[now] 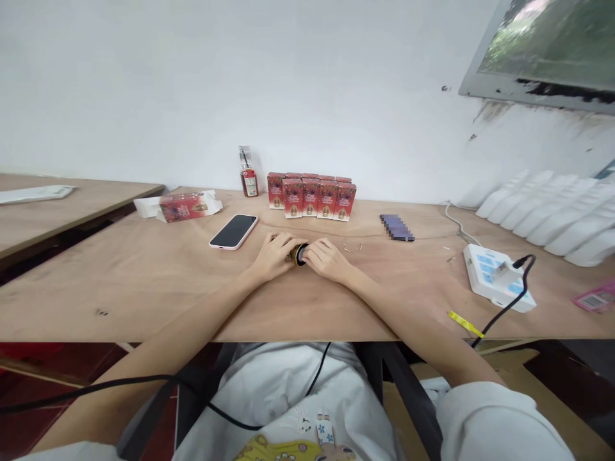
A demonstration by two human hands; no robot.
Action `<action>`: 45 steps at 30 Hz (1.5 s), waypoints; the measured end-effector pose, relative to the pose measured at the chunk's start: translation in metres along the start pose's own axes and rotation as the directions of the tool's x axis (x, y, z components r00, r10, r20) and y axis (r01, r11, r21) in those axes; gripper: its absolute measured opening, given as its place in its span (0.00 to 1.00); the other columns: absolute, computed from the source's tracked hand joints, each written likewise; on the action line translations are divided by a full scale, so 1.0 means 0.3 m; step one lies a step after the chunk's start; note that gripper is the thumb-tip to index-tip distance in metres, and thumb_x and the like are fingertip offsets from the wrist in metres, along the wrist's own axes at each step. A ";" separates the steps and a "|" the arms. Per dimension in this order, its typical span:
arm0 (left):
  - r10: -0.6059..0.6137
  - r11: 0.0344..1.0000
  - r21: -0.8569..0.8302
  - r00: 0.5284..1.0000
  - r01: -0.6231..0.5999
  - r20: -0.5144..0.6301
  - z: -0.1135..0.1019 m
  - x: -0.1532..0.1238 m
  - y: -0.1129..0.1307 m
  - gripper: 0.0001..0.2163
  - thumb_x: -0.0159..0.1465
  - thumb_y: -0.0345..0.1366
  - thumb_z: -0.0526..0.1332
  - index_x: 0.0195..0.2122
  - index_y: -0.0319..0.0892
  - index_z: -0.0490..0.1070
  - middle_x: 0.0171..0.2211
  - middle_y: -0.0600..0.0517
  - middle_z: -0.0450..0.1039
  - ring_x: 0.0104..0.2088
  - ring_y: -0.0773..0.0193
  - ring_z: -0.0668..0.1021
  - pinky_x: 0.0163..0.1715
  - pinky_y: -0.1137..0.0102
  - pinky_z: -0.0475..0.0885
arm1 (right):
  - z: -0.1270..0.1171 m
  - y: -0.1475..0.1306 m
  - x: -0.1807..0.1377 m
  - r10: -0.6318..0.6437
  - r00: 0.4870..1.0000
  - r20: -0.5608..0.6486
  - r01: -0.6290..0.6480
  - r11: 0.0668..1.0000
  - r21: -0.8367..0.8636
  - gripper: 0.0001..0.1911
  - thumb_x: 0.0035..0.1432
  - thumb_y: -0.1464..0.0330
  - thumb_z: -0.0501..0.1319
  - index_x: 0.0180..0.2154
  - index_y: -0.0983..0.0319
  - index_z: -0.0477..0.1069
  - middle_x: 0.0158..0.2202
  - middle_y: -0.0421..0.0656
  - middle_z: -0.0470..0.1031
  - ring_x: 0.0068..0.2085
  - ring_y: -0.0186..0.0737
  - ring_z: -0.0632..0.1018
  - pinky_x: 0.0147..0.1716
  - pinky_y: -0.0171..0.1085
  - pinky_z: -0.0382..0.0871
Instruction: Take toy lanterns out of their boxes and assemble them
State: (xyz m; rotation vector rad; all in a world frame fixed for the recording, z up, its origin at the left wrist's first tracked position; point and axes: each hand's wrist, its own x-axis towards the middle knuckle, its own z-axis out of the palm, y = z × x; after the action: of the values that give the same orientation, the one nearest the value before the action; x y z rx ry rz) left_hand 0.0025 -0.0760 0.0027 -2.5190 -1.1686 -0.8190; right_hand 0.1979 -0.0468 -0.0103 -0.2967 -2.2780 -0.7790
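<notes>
Over the middle of the wooden table [307,307], a small round black-and-gold object [300,254] lies on its side between my hands, its dark round end turned right. My left hand [275,256] is closed around its left part, which the fingers largely cover. The fingers of my right hand [327,258] are bent and pinch at the dark end. Just right of my right hand lies a thin gold-coloured chain or wire [352,247]. Behind my hands, several small red boxes [310,198] stand upright in two rows.
A phone [234,232] and an opened red box [184,207] lie to the left. Near the wall stands a bottle with red label [249,182]. To the right are a pixelated dark item [396,227], a white power strip [485,272] with a black cable, a yellow strip [465,323] and white packets [552,214].
</notes>
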 end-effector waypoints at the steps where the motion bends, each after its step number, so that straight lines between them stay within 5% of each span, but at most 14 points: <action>1: -0.015 1.000 0.007 1.000 0.015 -0.001 0.000 0.001 -0.007 0.17 0.59 0.34 0.57 0.51 0.44 0.66 0.42 0.47 0.73 0.44 0.57 0.73 0.43 0.63 0.58 | 0.004 0.007 -0.004 0.023 1.000 0.010 -0.024 1.000 0.008 0.14 0.66 0.71 0.47 0.31 0.64 0.68 0.32 0.46 0.74 0.35 0.38 0.71 0.39 0.38 0.61; 3: -0.056 0.998 0.024 0.998 0.056 -0.014 0.000 0.003 -0.027 0.17 0.58 0.35 0.58 0.50 0.43 0.66 0.43 0.46 0.73 0.45 0.55 0.72 0.43 0.63 0.59 | 0.006 0.029 -0.014 0.160 0.985 0.056 -0.160 0.987 -0.009 0.15 0.66 0.71 0.46 0.32 0.65 0.68 0.33 0.48 0.74 0.36 0.39 0.71 0.38 0.38 0.62; 5: -0.108 0.993 0.039 0.993 0.110 -0.043 -0.004 0.002 -0.050 0.17 0.57 0.34 0.59 0.49 0.41 0.66 0.44 0.45 0.72 0.46 0.54 0.72 0.43 0.62 0.59 | -0.002 0.057 -0.030 0.411 0.903 0.125 -0.397 0.910 -0.122 0.16 0.66 0.71 0.44 0.34 0.66 0.68 0.34 0.51 0.74 0.37 0.43 0.72 0.38 0.41 0.63; 8: -0.185 0.981 0.047 0.979 0.190 -0.086 -0.013 -0.002 -0.073 0.16 0.57 0.34 0.59 0.47 0.40 0.66 0.44 0.45 0.72 0.46 0.53 0.72 0.43 0.62 0.60 | -0.024 0.098 -0.062 0.769 0.614 0.180 -0.670 0.628 -0.395 0.15 0.64 0.73 0.45 0.41 0.70 0.68 0.39 0.59 0.72 0.42 0.51 0.72 0.39 0.46 0.64; 11: -0.206 0.976 0.046 0.973 0.212 -0.099 -0.018 -0.003 -0.072 0.16 0.57 0.34 0.59 0.47 0.41 0.65 0.44 0.45 0.71 0.46 0.53 0.71 0.43 0.62 0.60 | -0.039 0.131 -0.101 0.910 0.350 0.222 -0.725 0.413 -0.551 0.16 0.60 0.77 0.47 0.48 0.70 0.65 0.46 0.63 0.68 0.45 0.56 0.71 0.37 0.48 0.67; 13: -0.193 0.980 0.041 0.978 0.197 -0.085 -0.017 -0.002 -0.064 0.16 0.57 0.35 0.59 0.47 0.41 0.65 0.44 0.45 0.71 0.46 0.53 0.71 0.43 0.62 0.60 | -0.038 0.151 -0.127 0.927 0.255 0.274 -0.718 0.372 -0.588 0.18 0.59 0.77 0.47 0.50 0.69 0.64 0.50 0.64 0.65 0.45 0.56 0.72 0.35 0.46 0.68; 15: -0.175 0.984 0.032 0.982 0.177 -0.069 -0.014 -0.001 -0.056 0.17 0.57 0.35 0.59 0.48 0.41 0.65 0.44 0.45 0.71 0.46 0.53 0.71 0.44 0.62 0.60 | -0.029 0.172 -0.147 0.915 0.222 0.336 -0.709 0.389 -0.589 0.20 0.60 0.78 0.46 0.52 0.68 0.62 0.53 0.64 0.62 0.46 0.55 0.72 0.35 0.44 0.69; 18: -0.155 0.987 0.019 0.985 0.157 -0.071 -0.008 -0.002 -0.053 0.18 0.57 0.34 0.60 0.49 0.41 0.65 0.44 0.46 0.72 0.46 0.53 0.71 0.44 0.62 0.60 | -0.013 0.208 -0.165 0.875 0.249 0.416 -0.707 0.458 -0.539 0.21 0.60 0.77 0.46 0.55 0.66 0.59 0.52 0.63 0.64 0.46 0.53 0.72 0.37 0.43 0.68; 26: -0.191 0.981 0.015 0.980 0.192 -0.055 -0.010 -0.003 -0.055 0.18 0.57 0.34 0.59 0.50 0.43 0.65 0.43 0.46 0.71 0.46 0.53 0.71 0.43 0.62 0.60 | -0.005 0.295 -0.198 0.720 0.485 0.497 -0.691 0.663 -0.287 0.13 0.63 0.75 0.45 0.46 0.64 0.64 0.46 0.53 0.69 0.45 0.44 0.70 0.42 0.38 0.64; 35: -0.154 0.988 0.000 0.986 0.154 -0.069 -0.007 -0.002 -0.058 0.18 0.57 0.35 0.59 0.49 0.42 0.65 0.43 0.46 0.72 0.45 0.53 0.71 0.42 0.62 0.60 | 0.003 0.304 -0.247 0.715 0.614 0.335 -0.768 0.639 0.042 0.08 0.61 0.69 0.48 0.37 0.63 0.64 0.35 0.48 0.72 0.38 0.43 0.72 0.39 0.39 0.65; 39: -0.138 0.990 -0.006 0.987 0.138 -0.078 -0.003 -0.003 -0.062 0.18 0.58 0.35 0.59 0.50 0.42 0.65 0.44 0.46 0.72 0.46 0.53 0.72 0.44 0.62 0.60 | 0.009 0.270 -0.222 0.695 0.642 0.324 -0.755 0.647 0.107 0.07 0.61 0.69 0.48 0.36 0.63 0.63 0.33 0.46 0.72 0.35 0.41 0.72 0.36 0.38 0.65; 45: -0.134 0.991 -0.004 0.988 0.134 -0.080 -0.005 -0.003 -0.057 0.18 0.58 0.36 0.59 0.50 0.41 0.65 0.44 0.45 0.72 0.46 0.54 0.72 0.43 0.62 0.60 | 0.041 0.217 -0.174 0.517 0.752 0.410 -0.634 0.738 0.232 0.07 0.61 0.68 0.53 0.35 0.63 0.67 0.35 0.46 0.74 0.38 0.40 0.73 0.40 0.38 0.65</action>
State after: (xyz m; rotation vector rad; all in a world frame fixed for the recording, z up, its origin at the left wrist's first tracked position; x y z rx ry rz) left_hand -0.0117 -0.0662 0.0032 -2.4033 -1.3227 -0.9421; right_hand 0.2562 0.0128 -0.0241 -0.9735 -2.3497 0.0304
